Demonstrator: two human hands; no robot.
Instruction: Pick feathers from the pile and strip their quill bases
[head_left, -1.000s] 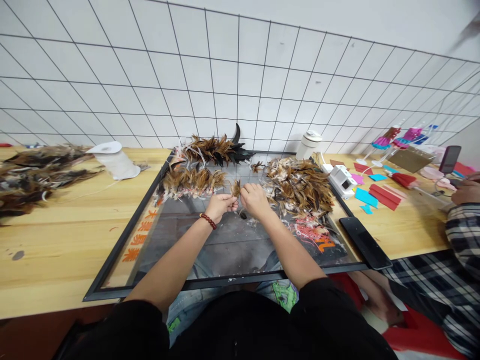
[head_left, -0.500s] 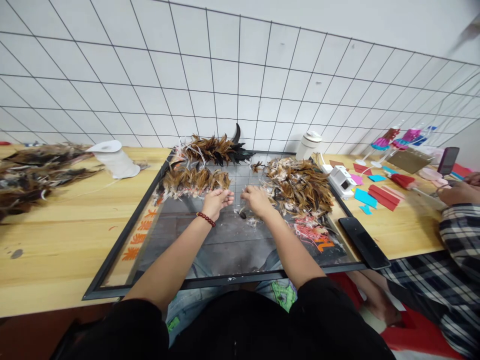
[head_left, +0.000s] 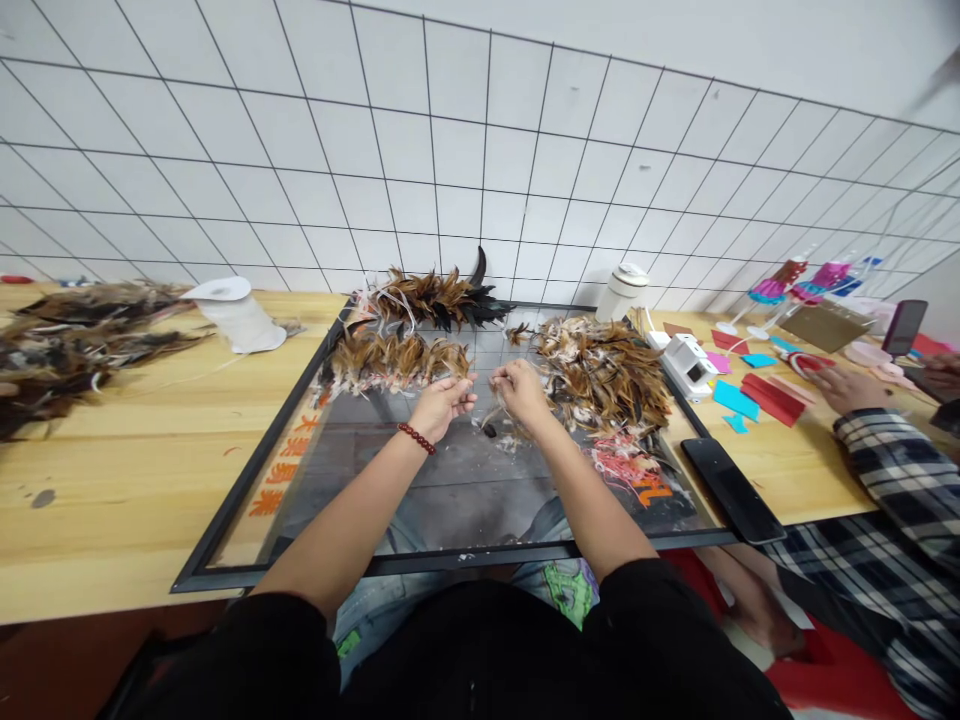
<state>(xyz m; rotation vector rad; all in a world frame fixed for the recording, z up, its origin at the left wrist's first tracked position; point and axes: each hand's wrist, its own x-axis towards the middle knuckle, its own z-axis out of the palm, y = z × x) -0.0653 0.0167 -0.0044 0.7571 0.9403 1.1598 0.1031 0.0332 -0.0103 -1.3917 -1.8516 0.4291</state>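
My left hand (head_left: 444, 405), with a dark red bead bracelet (head_left: 417, 438) at its wrist, is held above a dark glass panel (head_left: 450, 500). Its fingers are pinched together; whatever is between them is too small to make out. A short gap to the right, my right hand (head_left: 521, 390) is also closed in a pinch, with a pale wisp below the fingertips that I cannot name. Beyond my left hand lies a row of brown feathers (head_left: 397, 358). A large pile of brown feathers (head_left: 607, 375) is beside my right hand. Small dark fluff (head_left: 489, 430) lies beneath the hands.
A longer feather strand (head_left: 435, 298) lies at the panel's back. A white spool (head_left: 238, 315) and more feathers (head_left: 82, 350) are on the left. At right are pink threads (head_left: 626, 465), a phone (head_left: 731, 488), a white bottle (head_left: 622, 290), a white plug adapter (head_left: 686, 368) and a co-worker's hand (head_left: 847, 388).
My two hands stay close together over the panel, fingers shifting slightly. The co-worker's hand has reached forward onto the red item at right. The view has tilted a little.
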